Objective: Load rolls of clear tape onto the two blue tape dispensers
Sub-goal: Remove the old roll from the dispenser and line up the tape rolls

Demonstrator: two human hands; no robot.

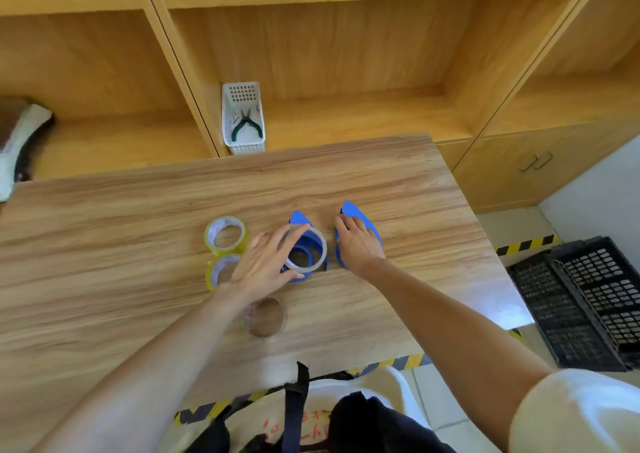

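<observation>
Two blue tape dispensers lie on the wooden table [104,244]. On the left dispenser [298,217] rests a clear tape roll [322,244], and my left hand [263,265] touches that roll's left rim with spread fingers. My right hand [356,244] lies flat over the right dispenser [360,215] and presses on it. Another clear roll [266,317] lies flat near the front edge, under my left wrist. Two yellowish rolls sit to the left, the far yellowish roll [225,235] behind the near yellowish roll [221,270], which my left hand partly hides.
A white basket [243,120] holding green-handled pliers [245,125] stands on the shelf behind the table. Black plastic crates [581,300] sit on the floor to the right. Yellow-black hazard tape [526,244] marks the floor by the table's right edge.
</observation>
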